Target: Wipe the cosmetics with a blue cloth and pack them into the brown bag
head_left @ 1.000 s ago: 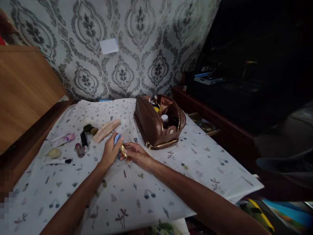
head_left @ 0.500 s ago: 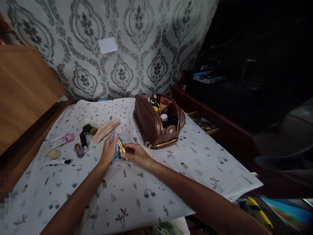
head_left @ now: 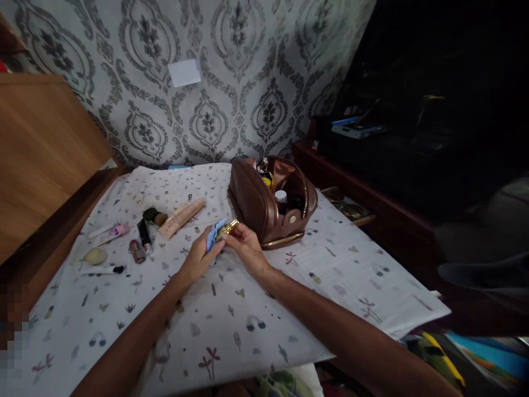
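Note:
In front of the bag, my left hand (head_left: pixel 197 256) is closed round a light blue cloth (head_left: pixel 211 237), pressing it toward a shiny gold lipstick tube (head_left: pixel 231 225). The fingers of my right hand (head_left: pixel 250 251) pinch that tube, which tilts up to the right with its lower end against the cloth. Just beyond my right hand stands a brown cosmetic bag (head_left: pixel 250 201), unzipped at the top. Inside it are a white-capped bottle (head_left: pixel 281 199) and a dark bottle with a yellow label (head_left: pixel 264 171).
Left on the patterned cloth (head_left: pixel 223 331) lie a beige squeeze tube (head_left: pixel 182 218), a black tube (head_left: pixel 144 236), a mauve tube (head_left: pixel 136 251), a pink tube (head_left: pixel 113 232), a pale yellowish puff (head_left: pixel 95 256) and a brush (head_left: pixel 105 270). A wooden panel (head_left: pixel 45 154) rises at left.
Both hands have moved right, closer to the bag, with the cloth and lipstick tube. The tube has turned from nearly upright to slanting up rightward. The view has shifted slightly.

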A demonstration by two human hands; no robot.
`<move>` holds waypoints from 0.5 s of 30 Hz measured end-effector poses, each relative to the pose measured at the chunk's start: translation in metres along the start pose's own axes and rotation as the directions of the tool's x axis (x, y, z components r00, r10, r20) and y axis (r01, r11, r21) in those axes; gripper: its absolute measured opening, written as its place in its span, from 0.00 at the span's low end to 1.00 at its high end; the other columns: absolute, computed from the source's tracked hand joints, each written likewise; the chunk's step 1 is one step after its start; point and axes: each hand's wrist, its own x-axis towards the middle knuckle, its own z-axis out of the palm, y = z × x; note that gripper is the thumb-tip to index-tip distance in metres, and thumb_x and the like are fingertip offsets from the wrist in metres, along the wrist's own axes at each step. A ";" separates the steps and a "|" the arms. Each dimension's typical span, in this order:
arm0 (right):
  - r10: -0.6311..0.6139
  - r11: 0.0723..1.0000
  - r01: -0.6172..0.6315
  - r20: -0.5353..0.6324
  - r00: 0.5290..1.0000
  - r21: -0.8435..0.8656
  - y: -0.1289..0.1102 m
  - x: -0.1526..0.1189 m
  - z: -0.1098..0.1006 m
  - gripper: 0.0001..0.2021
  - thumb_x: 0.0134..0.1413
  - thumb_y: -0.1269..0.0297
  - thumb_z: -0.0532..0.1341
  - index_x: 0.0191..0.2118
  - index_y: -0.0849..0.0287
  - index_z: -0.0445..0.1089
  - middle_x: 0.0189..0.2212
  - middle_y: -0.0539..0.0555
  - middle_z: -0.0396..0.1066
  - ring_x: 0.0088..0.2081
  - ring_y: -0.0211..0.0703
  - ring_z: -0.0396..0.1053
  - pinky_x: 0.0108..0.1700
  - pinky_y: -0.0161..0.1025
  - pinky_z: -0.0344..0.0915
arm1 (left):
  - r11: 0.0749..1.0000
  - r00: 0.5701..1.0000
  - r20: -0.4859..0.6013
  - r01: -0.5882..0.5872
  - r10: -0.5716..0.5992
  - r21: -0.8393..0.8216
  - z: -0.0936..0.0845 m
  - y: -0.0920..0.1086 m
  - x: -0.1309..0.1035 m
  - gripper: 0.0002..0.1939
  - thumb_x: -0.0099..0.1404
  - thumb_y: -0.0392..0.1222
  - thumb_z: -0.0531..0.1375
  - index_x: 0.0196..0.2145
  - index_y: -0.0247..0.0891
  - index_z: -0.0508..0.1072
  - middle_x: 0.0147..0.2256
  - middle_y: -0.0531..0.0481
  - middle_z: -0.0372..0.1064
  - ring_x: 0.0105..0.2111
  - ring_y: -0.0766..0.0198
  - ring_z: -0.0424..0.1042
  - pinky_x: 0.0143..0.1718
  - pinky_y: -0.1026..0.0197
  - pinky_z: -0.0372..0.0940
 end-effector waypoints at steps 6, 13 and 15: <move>-0.027 0.986 0.017 -0.056 0.998 -0.165 -0.013 -0.004 0.001 0.19 0.44 0.46 0.70 0.29 0.58 0.73 0.29 0.50 0.70 0.31 0.38 0.65 0.35 0.36 0.66 | 0.999 0.999 -0.039 0.036 -0.035 0.031 -0.003 -0.005 -0.002 0.15 0.69 0.54 0.54 0.37 0.40 0.69 0.26 0.53 0.66 0.26 0.63 0.65 0.31 0.61 0.63; -0.070 0.981 0.064 -0.030 0.997 -0.182 -0.016 -0.004 0.004 0.21 0.43 0.49 0.71 0.39 0.55 0.70 0.23 0.45 0.63 0.23 0.33 0.59 0.22 0.31 0.56 | 0.992 0.969 -0.224 0.116 -0.105 0.038 -0.008 -0.006 0.001 0.25 0.67 0.63 0.52 0.25 0.40 0.67 0.21 0.54 0.62 0.24 0.63 0.63 0.29 0.61 0.62; -0.100 0.978 0.102 0.022 0.995 -0.183 -0.017 -0.007 0.007 0.20 0.45 0.48 0.70 0.39 0.55 0.69 0.24 0.45 0.64 0.23 0.34 0.61 0.21 0.32 0.58 | 0.988 0.951 -0.270 0.152 -0.148 -0.009 -0.011 -0.002 0.002 0.27 0.66 0.65 0.51 0.25 0.39 0.69 0.21 0.52 0.65 0.25 0.62 0.66 0.29 0.61 0.64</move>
